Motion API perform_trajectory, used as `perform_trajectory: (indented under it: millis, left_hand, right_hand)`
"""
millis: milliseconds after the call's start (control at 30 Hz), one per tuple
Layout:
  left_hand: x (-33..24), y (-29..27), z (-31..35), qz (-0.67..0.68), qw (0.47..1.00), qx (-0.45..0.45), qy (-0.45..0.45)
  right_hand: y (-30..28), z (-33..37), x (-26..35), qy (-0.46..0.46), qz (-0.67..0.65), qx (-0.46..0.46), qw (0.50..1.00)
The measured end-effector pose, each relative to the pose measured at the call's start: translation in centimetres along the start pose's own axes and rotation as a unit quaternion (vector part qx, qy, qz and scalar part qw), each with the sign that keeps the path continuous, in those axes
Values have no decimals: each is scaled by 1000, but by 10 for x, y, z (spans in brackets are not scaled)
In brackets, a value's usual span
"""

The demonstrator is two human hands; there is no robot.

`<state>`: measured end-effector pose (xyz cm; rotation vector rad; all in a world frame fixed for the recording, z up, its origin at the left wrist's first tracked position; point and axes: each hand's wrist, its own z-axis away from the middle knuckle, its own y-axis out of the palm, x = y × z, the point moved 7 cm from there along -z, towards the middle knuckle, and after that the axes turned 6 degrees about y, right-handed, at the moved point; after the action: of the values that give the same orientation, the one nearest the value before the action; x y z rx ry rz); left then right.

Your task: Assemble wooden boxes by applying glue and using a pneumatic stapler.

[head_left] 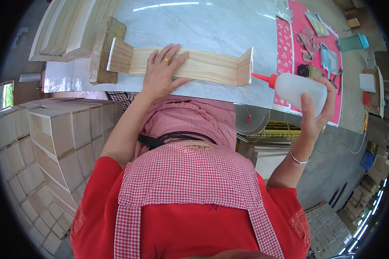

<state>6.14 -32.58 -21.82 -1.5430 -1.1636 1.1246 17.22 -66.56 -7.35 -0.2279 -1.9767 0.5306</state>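
A shallow wooden frame (207,67), one long board with a short upright piece at each end, lies near the table's front edge. My left hand (164,71) rests flat on the long board with its fingers spread. In my right hand (317,105) is a white squeeze glue bottle (299,91) with a red nozzle, tilted to the left. The nozzle tip is at the edge of the frame's right end piece (245,67); I cannot tell whether it touches. A brown block (108,52) stands against the frame's left end.
Stacked wooden boards (69,28) stand at the table's far left. Assembled wooden boxes (65,134) are piled at the lower left. On the right, a pink mat (300,13) holds a crumpled cloth (307,44), a teal-lidded container (354,42) and small tools.
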Motion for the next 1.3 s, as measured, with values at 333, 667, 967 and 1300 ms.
perform_trajectory:
  millis: [333,667,967,1300]
  left_hand:
    - [-3,-2,-4,10,998,-46,-41]
    - [-6,-33,-4,104,993,-60,2]
    - [215,-282,-1,-211,890,-288,-285]
    - [419,-316,72,-92,784,-61,-611]
  right_hand:
    - [10,-16,-72,60,-154,-160,973]
    - [41,-121,-240,112,239,-224,938]
    - [54,-129,-214,27,219,-142,965]
    - [28,-65,-171,15,213,-144,966]
